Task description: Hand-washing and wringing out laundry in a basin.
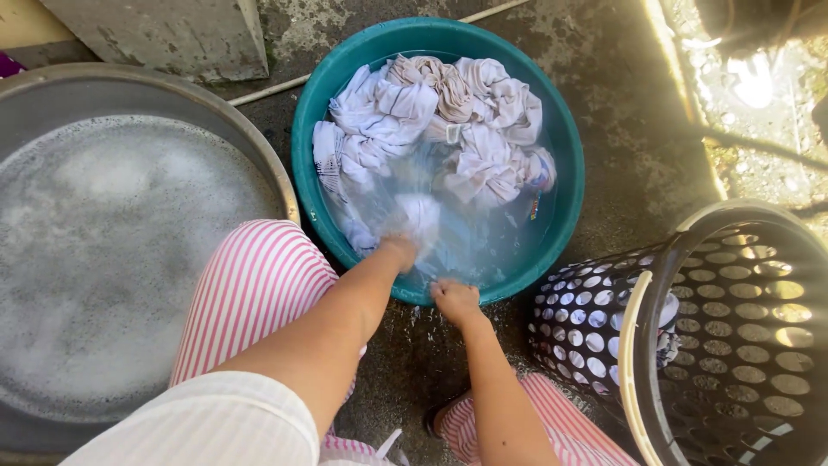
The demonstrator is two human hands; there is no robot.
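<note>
**Hands working wet laundry in a teal basin**

At far left a wide metal tub [103, 250] is sitting on the concrete floor [630, 129], filled with grey, foamy water. Beside it, knees in pink-striped trousers [250, 293] are framing the view.

The left hand [398, 250] is reaching into the teal basin [565, 190] and is plunging under the water onto a white cloth [418, 216]; motion and ripples are blurring the fingers, so I cannot tell whether they are gripping or just pressing. The right hand [454, 299] is closing around the basin's near rim.

The laundry [431, 121] is lying in the basin, mostly piled toward the far side: white and pale beige garments, twisted and bunched, some soaking in clear water. It is likely soft, limp, heavy with water and a little slippery, so gathering a thick bunched fold in the fist would probably hold best.

At right a dark perforated basket [733, 345] is lying tipped on its side.
</note>
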